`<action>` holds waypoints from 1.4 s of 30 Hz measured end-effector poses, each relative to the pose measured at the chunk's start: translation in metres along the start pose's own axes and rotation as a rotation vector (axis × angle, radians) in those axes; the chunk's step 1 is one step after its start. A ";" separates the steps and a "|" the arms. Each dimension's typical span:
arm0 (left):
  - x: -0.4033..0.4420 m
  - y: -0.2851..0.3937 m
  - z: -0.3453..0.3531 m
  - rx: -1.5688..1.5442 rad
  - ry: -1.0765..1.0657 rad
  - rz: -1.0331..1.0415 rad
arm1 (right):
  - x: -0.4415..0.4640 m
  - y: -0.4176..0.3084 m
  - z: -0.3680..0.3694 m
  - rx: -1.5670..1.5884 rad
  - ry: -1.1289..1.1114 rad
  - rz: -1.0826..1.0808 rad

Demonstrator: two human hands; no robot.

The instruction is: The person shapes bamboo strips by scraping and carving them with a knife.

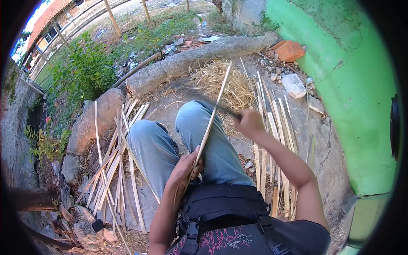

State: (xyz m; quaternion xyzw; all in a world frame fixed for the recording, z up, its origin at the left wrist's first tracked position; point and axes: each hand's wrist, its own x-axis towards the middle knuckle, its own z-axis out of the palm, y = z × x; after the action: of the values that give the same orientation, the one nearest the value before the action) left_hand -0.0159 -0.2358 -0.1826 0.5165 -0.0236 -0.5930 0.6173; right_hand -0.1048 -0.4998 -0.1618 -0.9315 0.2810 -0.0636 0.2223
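Note:
My left hand is closed around a long, pale bamboo strip, low over my lap. The strip slants up and away, past my right knee. In my right hand is the dark handle of a knife. Its blade is smeared by motion and reaches left across the strip, above my knees; whether it touches the strip I cannot tell. Beyond my knees lies a heap of thin, curled shavings.
Split bamboo strips lie on the ground to my left, and more strips to my right. A low stone kerb curves ahead. A green wall stands at right, with orange bricks and a clear plastic container near it.

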 end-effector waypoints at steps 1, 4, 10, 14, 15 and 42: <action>0.002 -0.002 -0.002 -0.005 -0.016 -0.004 | 0.022 0.007 -0.012 0.116 0.108 0.153; 0.005 -0.002 -0.006 0.013 -0.008 -0.025 | 0.021 0.005 -0.008 -0.090 0.155 -0.078; 0.004 -0.006 -0.006 0.029 0.002 -0.010 | 0.060 0.012 -0.038 -0.007 0.158 0.187; -0.001 0.000 0.001 0.059 0.039 0.007 | 0.031 0.007 -0.009 -0.213 0.062 -0.225; -0.002 -0.001 0.003 0.063 0.041 0.009 | 0.040 0.011 -0.009 -0.137 0.115 -0.092; 0.001 -0.013 0.009 0.296 0.227 0.188 | -0.014 0.010 0.008 0.079 0.115 0.069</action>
State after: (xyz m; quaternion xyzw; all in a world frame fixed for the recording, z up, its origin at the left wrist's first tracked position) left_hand -0.0311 -0.2389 -0.1873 0.6605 -0.0889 -0.4611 0.5859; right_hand -0.1200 -0.4964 -0.1731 -0.9065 0.3226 -0.1203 0.2445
